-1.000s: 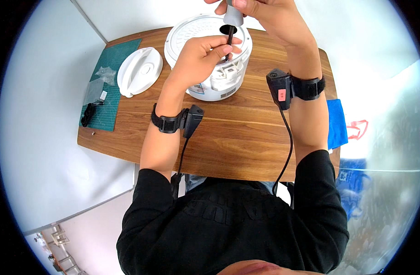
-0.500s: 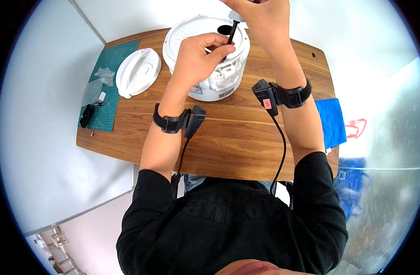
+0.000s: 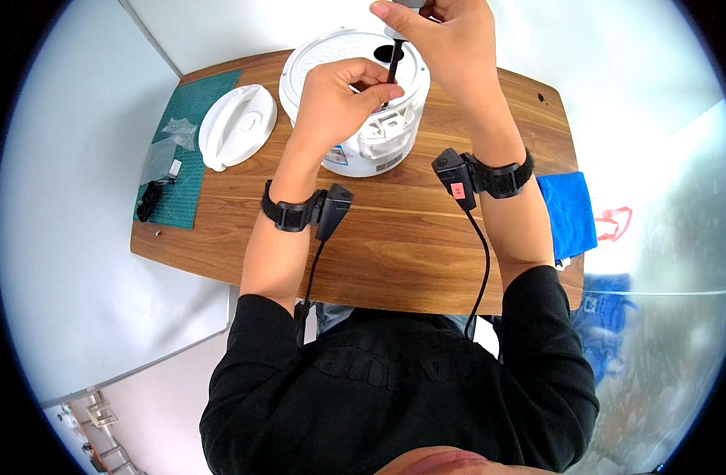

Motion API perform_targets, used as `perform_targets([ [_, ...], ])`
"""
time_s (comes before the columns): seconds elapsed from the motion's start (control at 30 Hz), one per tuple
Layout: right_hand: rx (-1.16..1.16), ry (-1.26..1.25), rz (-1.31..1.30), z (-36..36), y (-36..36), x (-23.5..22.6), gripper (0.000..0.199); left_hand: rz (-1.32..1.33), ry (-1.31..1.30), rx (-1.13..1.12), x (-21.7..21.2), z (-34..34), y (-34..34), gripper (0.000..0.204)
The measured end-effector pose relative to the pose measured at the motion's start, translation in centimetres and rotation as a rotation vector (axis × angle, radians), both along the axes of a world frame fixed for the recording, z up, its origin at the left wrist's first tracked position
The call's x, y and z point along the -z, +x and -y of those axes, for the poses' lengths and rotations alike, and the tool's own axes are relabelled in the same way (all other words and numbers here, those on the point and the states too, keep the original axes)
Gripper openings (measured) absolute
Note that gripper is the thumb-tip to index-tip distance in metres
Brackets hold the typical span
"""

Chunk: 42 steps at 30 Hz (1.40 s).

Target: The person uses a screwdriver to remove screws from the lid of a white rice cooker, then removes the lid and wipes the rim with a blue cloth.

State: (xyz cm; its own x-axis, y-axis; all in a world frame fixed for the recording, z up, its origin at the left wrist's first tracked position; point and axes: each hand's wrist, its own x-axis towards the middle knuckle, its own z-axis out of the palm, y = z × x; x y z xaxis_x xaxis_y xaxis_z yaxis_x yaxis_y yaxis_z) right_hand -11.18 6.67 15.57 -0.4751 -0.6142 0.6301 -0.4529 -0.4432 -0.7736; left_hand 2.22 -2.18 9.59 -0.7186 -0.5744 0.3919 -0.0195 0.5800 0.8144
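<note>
On the brown wood-grain table (image 3: 410, 245), toward its far edge, stands a round white appliance (image 3: 385, 141), its broad disc-like face up, with 1 dark round hole there. The right hand (image 3: 452, 43) grasps the grey handle of a screwdriver (image 3: 394, 60), cut off by the top edge of the view. The left hand (image 3: 335, 101) pinches the black shaft lower down, above the appliance's near rim; the fingers hide part of the tip. At the table's left end lies a green gridded mat (image 3: 195, 96) bearing clear plastic bags (image 3: 161, 158) and a black cable (image 3: 148, 202). A white oval lid (image 3: 238, 127) overlaps the mat's right border. A blue cloth (image 3: 569, 215) lies at the right edge. Pale wall panels (image 3: 78, 198) enclose the left and far sides; on the right, a blue bag (image 3: 604, 328) shows near a translucent, glossy panel (image 3: 672, 348).
</note>
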Motion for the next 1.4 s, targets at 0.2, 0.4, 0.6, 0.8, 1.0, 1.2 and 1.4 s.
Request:
perform_targets([
  [0.2, -0.378, -0.125, 0.212, 1.7, -2.5, 2.3, 0.024, -0.096, 0.102, 0.149, 0.2, 0.0, -0.4, 0.02],
  [0.4, -0.297, -0.099, 0.197, 1.9, -1.4, 2.6, 0.017, 0.004, -0.013, 0.041, 0.1, 0.2, -0.3, 0.015],
  [0.6, -0.19, -0.113, 0.24, 2.2, -1.1, 3.0, 0.024, -0.03, -0.074, -0.006, 0.3, 0.1, -0.3, 0.013],
  [0.8, -0.32, -0.125, 0.289, 2.2, -1.2, 3.1, 0.024, -0.052, -0.084, 0.093, 0.5, 0.5, -0.2, 0.012],
  [1.0, -0.378, -0.05, 0.293, 1.7, -1.2, 2.7, 0.04, 0.035, 0.026, 0.078, 0.5, 0.7, 0.0, 0.015],
  [1.2, -0.107, 0.144, 0.091, 0.5, -0.8, 1.4, 0.053, -0.024, -0.103, -0.001, 0.8, 0.1, -0.1, 0.019],
  [1.4, 0.101, 0.069, 0.096, 0.5, -1.0, 1.2, 0.047, -0.003, -0.169, -0.067, 0.5, -0.5, -0.3, 0.018],
])
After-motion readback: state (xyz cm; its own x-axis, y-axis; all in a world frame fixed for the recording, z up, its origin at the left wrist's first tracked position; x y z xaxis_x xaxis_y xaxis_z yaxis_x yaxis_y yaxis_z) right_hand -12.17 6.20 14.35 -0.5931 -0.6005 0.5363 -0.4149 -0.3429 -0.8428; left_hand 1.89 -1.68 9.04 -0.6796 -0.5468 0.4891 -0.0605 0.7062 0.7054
